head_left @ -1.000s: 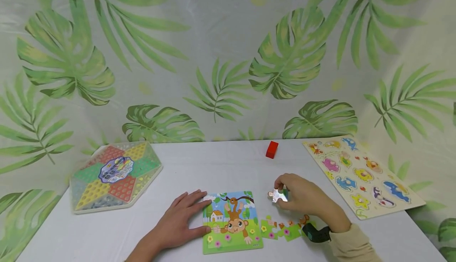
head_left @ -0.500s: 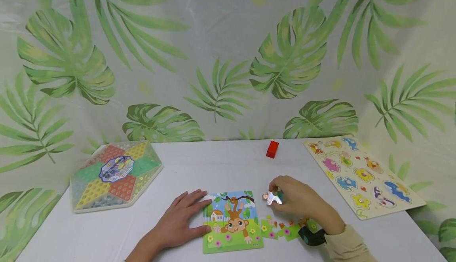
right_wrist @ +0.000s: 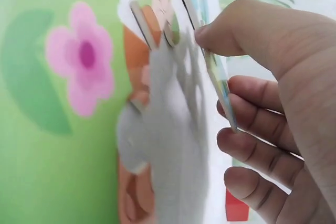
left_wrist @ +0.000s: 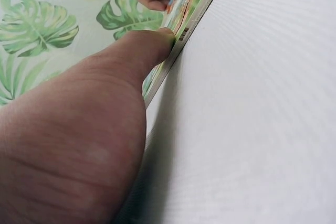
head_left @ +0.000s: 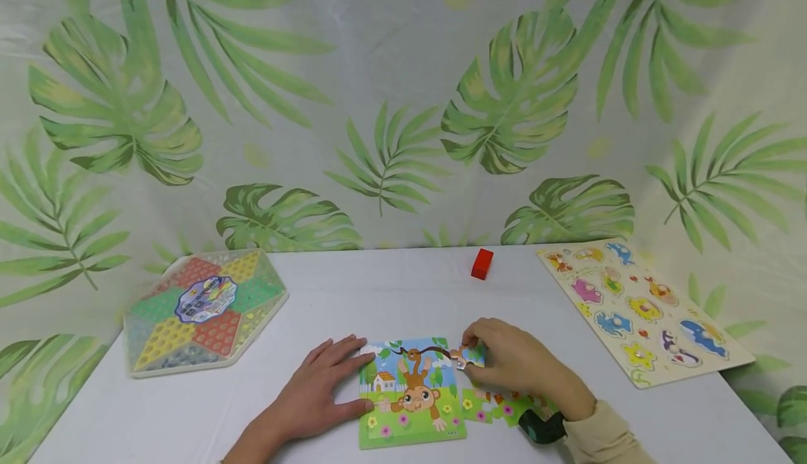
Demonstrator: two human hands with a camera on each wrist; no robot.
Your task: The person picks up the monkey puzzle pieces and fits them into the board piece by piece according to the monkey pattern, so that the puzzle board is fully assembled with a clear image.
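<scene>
My left hand lies flat at the left edge of a square monkey jigsaw puzzle, fingers extended and thumb on its lower left edge. In the left wrist view, that thumb rests on the board's rim. My right hand pinches a jigsaw piece at the puzzle's upper right edge, overlapping it in the head view. The right wrist view shows this piece edge-on between thumb and fingertips, raised over the table. Several joined green jigsaw pieces lie right of the puzzle, partly hidden under the right hand.
A hexagonal Chinese checkers box lies at the left. A red block sits near the table's back edge. On the right rests a wooden sea-animal peg board. Leaf-patterned cloth hangs behind.
My right hand has moved left with the jigsaw piece, from right of the puzzle to its upper right edge. The left hand stays in place.
</scene>
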